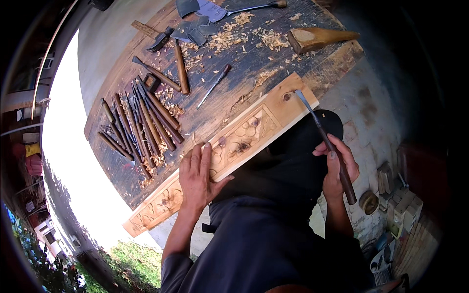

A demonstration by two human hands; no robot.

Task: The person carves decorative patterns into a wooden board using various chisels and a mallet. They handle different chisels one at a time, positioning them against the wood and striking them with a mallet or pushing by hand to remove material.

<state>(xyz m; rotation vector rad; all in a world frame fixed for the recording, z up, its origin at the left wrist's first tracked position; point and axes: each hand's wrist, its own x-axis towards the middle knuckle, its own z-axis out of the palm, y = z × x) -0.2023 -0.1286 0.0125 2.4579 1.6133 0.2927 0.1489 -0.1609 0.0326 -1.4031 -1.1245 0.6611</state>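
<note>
A long pale wooden board (269,122) with carved ornament lies diagonally along the table's near edge. My left hand (196,183) grips it left of middle, fingers over the top and thumb at the near edge. In my right hand (340,166) is a long gouge (320,128) with a dark wooden handle. Its curved steel tip is over the board's plain right end, beside a knot; whether it touches cannot be told. Beyond the board, a narrow chisel (212,88) lies alone, with a heap of wooden-handled chisels (141,122) to the left of it.
The worn wooden table (115,166) carries shavings, a hammer (159,41), grey cloth pieces (195,32) and a wooden mallet (320,39). My lap in dark clothing is under the board's near side. Stacked blocks (405,210) and a round object (369,202) are on the ground at right.
</note>
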